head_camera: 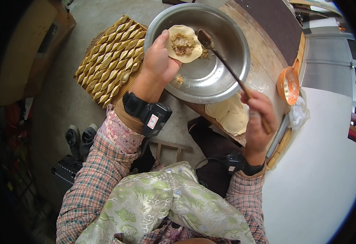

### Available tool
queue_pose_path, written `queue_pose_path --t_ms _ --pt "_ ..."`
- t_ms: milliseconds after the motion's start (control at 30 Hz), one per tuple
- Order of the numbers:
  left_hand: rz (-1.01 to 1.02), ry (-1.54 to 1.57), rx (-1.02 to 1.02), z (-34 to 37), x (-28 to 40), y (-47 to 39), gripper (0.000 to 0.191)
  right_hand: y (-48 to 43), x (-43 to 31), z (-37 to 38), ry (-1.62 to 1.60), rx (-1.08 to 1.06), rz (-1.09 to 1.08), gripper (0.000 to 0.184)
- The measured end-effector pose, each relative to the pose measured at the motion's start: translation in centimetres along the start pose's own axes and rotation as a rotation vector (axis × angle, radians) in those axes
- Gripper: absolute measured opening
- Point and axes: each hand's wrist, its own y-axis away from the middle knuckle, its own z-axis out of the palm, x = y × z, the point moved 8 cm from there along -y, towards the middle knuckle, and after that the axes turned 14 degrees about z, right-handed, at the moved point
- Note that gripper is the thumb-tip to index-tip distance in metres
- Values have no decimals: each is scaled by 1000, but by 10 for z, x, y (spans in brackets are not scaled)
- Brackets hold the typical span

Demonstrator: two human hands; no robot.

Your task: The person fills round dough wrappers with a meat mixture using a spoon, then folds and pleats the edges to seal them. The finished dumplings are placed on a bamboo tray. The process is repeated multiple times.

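Note:
My left hand [159, 62] holds a round dough wrapper [193, 56] with a mound of filling [183, 43] on it, over the left part of a wide metal basin [196, 98]. In my right hand [259, 122] is the handle of a long spoon [206, 39]; its dark bowl is inside the basin, just right of the wrapper. Bits of filling [179, 80] lie in the basin, some partly hidden behind the wrapper and spoon. Below the basin's rim, several flat dough wrappers [233, 119] overlap on the wooden table [260, 68].
Rows of folded dumplings [114, 61] cover a slatted tray [123, 94] left of the basin. An orange ladle [288, 85], a plastic bag [298, 113] and a metal rod [277, 135] lie at the right. Shoes [80, 138] and a black case [66, 169] stand on the floor at left.

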Motion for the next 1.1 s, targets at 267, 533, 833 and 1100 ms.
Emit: queue_pose_path --t_ms 267,533,833,1100 --pt "198 -24 19 -5 39 -9 41 -9 44 -20 -105 83 455 18" --pt "178 -66 -9 -12 35 -10 41 -27 55 49 256 -286 295 20" --pt "133 -38 1 -9 30 -6 38 -36 54 20 152 8 320 16" --pt "56 -51 -32 3 17 4 39 -20 12 -17 -432 171 154 21"
